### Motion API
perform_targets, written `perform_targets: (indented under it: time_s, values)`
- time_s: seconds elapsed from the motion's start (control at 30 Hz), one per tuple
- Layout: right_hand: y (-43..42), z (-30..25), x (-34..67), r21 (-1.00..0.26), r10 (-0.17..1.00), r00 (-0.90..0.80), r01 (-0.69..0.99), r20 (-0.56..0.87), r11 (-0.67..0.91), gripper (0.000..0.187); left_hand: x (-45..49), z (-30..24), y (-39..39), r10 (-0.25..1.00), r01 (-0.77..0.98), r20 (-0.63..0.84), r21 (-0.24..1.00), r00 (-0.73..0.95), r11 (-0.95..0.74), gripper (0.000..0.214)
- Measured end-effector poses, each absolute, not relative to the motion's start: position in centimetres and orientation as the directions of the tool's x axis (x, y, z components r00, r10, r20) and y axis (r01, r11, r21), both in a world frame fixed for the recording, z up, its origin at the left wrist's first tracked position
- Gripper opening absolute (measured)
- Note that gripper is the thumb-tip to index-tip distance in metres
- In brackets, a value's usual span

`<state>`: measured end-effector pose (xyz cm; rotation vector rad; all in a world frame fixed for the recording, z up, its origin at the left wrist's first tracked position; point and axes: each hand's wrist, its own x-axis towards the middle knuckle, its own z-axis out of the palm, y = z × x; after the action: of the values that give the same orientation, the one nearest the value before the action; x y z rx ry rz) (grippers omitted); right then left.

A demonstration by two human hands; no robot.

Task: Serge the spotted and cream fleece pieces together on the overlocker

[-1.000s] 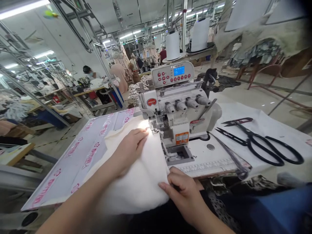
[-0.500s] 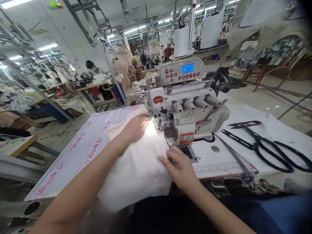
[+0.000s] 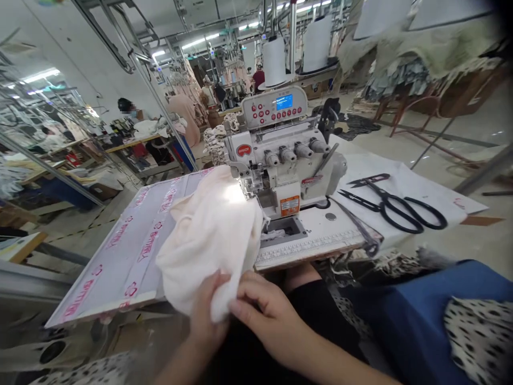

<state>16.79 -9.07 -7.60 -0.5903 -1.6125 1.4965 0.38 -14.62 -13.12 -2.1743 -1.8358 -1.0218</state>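
- Two bare hands work on one bunched piece of cream knit fabric [image 3: 212,235], held just over the near edge of the worktop [image 3: 320,235], in front of the overlock sewing machine [image 3: 288,176].
- The left hand [image 3: 208,310] has a closed grip, with fingers and thumb pinching a fold at the lower end of the fabric.
- The right hand [image 3: 268,321] is closed on the same fold from the other side, its grip just beside the left hand.
- The upper part of the fabric reaches toward the presser foot [image 3: 246,184]; whether any of it lies under the foot is hidden.
- The step in hand looks like sorting the cloth by hand, not running it through the machine. The next move seems to call for finding the edge and lining it up with the foot.
- To the left lies a clear sheet with pink print [image 3: 116,267].
- To the right, black-handled tailor's shears [image 3: 396,214] and thread snips [image 3: 363,182] rest on a white sheet [image 3: 425,182].
- Blue cloth [image 3: 412,321] and spotted fabric [image 3: 481,342] lie at lower right.
- Beyond the machine stand thread cones [image 3: 274,61], and a co-worker [image 3: 128,109] sits farther off.
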Motion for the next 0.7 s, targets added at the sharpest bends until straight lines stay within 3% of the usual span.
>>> perform_targets:
  time_s: [0.07,0.1,0.17,0.2,0.27,0.37,0.43,0.47,0.53,0.6,0.7]
  values:
    - [-7.7,-8.0,16.9,-0.943,0.881,-0.353,-0.22,0.314,0.248,0.012,-0.7,-10.3,-13.7,0.803,0.894,0.593,0.394,-0.069,-0.214,0.036]
    - [-6.8,-8.5,16.9,-0.938,0.924,-0.236,-0.247,0.303,0.244,0.021,-1.4,-8.4,-13.3,0.762,0.895,0.636,0.402,-0.12,-0.195,0.031]
    - [-5.1,-9.7,16.4,-0.924,0.973,-0.132,-0.361,0.188,0.13,0.038,-2.7,-4.2,-12.3,0.727,0.896,0.662,0.416,-0.184,-0.152,0.021]
    - [-4.7,-10.1,15.9,-0.907,0.975,-0.183,-0.419,0.128,0.041,0.044,-3.2,-2.2,-11.7,0.746,0.901,0.64,0.414,-0.187,-0.13,0.018]
    - [-5.0,-10.7,14.4,-0.877,0.914,-0.404,-0.452,0.037,-0.165,0.045,-3.3,1.1,-10.3,0.838,0.895,0.526,0.432,-0.147,-0.114,0.038]
    - [-8.0,-10.7,12.5,-0.831,0.649,-0.761,-0.358,-0.004,-0.426,0.034,-2.1,3.3,-7.7,0.955,0.825,0.211,0.486,0.21,-0.289,0.049]
    - [-10.3,-10.7,12.5,-0.757,0.47,-0.882,-0.323,0.023,-0.568,0.036,-1.5,2.6,-6.0,0.925,0.792,-0.062,0.54,0.374,-0.284,0.051]
    - [-11.1,-10.9,13.0,-0.72,0.433,-0.901,-0.32,0.031,-0.616,0.038,-1.6,1.8,-5.4,0.911,0.792,-0.164,0.568,0.377,-0.226,0.051]
    - [-11.7,-11.9,14.9,-0.72,0.487,-0.874,-0.33,-0.013,-0.611,0.038,-2.7,-0.3,-4.7,0.923,0.773,-0.278,0.634,0.265,-0.031,0.053]
    - [-11.5,-13.5,17.4,-0.817,0.668,-0.741,-0.344,-0.066,-0.462,0.034,-4.6,-2.3,-4.8,0.93,0.666,-0.336,0.729,0.149,0.157,0.058]
    - [-10.7,-15.7,20.1,-0.911,0.904,-0.426,-0.355,-0.042,-0.209,0.028,-6.8,-4.0,-6.3,0.915,0.553,-0.367,0.803,0.166,0.221,0.064]
